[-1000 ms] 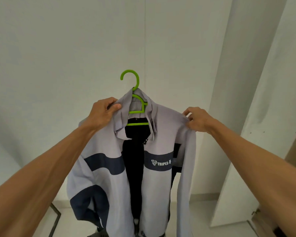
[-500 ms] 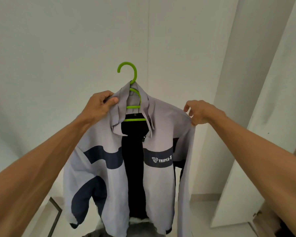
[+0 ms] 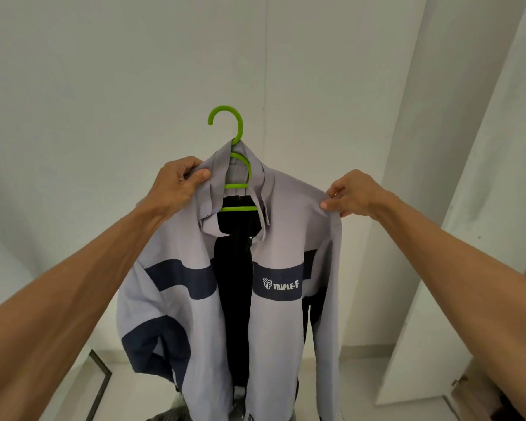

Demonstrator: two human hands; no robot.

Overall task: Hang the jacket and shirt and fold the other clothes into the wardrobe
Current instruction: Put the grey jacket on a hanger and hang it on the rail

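Note:
A light grey jacket with navy bands and a dark lining hangs open on a green hanger, held up in front of a white wall. My left hand grips the jacket's left shoulder beside the collar, thumb on top of the fabric. At the right shoulder seam my right hand pinches the cloth between thumb and fingers. The hanger's hook stands free above the collar and touches nothing.
A white wardrobe door stands open at the right, its hinge edge at the lower right. A dark-framed panel leans at the lower left. Dark clothes lie low under the jacket.
Both hands have lifted the jacket and hanger a little higher. The left hand's grip has shifted closer to the collar.

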